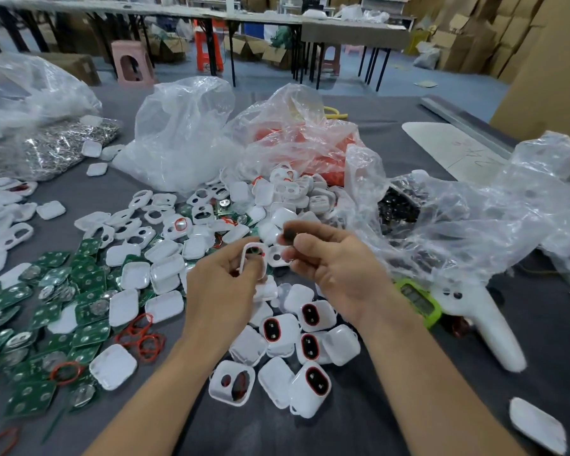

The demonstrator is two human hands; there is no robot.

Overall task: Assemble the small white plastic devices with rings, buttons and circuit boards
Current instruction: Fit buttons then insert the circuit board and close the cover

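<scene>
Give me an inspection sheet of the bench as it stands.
Surface: grey table, mostly covered in parts.
Job's things: white shells heaped centre; green circuit boards left; red rings loose; ringed units near the wrists.
Clutter: clear plastic bags; white handheld tool, right.
Hands: left hand pinches a held shell; right hand pinches a small dark part, blurred.
Cables: yellow hose or cord behind the bags.
Surroundings: folding tables, stools, cardboard boxes.

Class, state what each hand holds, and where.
Left hand pinches a white shell by its rim; right hand pinches a small dark piece, grip spot blurred.
</scene>
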